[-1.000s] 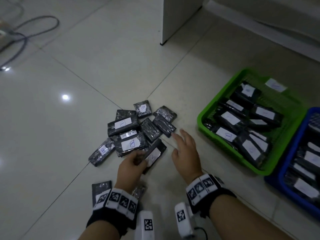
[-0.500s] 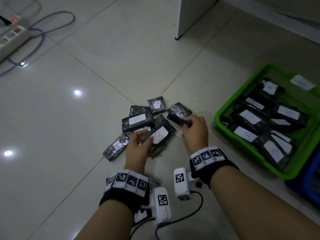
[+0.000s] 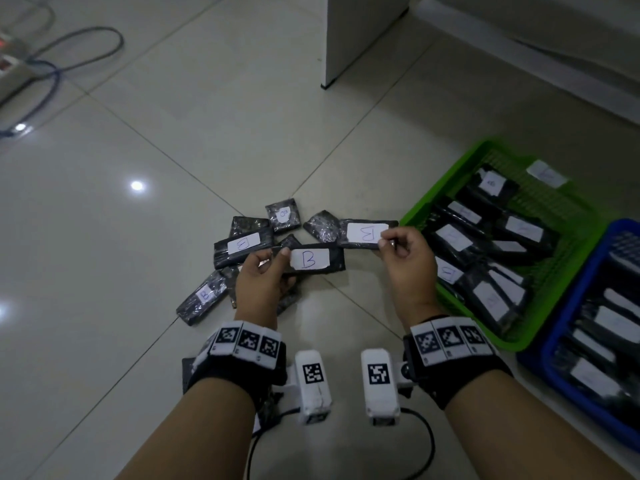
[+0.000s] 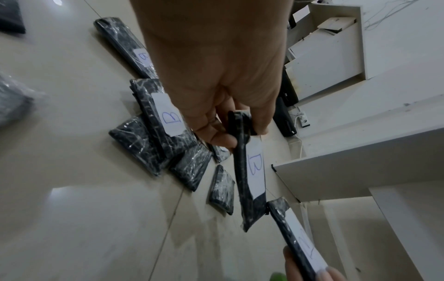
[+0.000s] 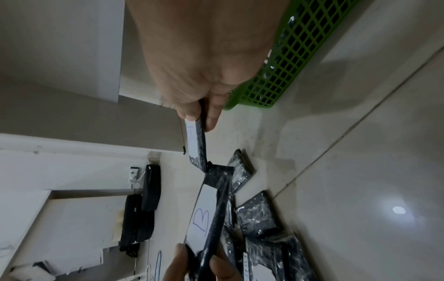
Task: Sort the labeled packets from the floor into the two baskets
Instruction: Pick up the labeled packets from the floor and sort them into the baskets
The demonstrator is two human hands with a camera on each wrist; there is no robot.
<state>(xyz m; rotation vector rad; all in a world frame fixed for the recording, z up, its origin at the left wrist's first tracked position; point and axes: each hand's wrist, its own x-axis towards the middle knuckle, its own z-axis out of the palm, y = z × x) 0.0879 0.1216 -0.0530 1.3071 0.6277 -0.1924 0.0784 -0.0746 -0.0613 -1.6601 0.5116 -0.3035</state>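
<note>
My left hand (image 3: 273,265) pinches a black packet (image 3: 313,259) with a white label marked B and holds it level above the floor pile; the left wrist view shows thumb and fingers on its end (image 4: 240,121). My right hand (image 3: 393,245) pinches a second black packet (image 3: 367,233), its B label upside down to me, just left of the green basket (image 3: 446,181). In the right wrist view that packet (image 5: 198,144) hangs edge-on from my fingertips. Several black packets (image 3: 242,244) lie heaped on the tiles. The blue basket (image 3: 554,341) sits at the far right.
Both baskets hold several labeled packets. A white cabinet corner (image 3: 349,39) stands behind the pile. A power strip and cables (image 3: 52,64) lie at the far left. One more packet (image 3: 188,367) lies under my left wrist.
Both hands have lifted off the pile, each with a packet. The right hand's packet has been turned label-up and carried toward the green basket; the left's now sits level in front of me.
</note>
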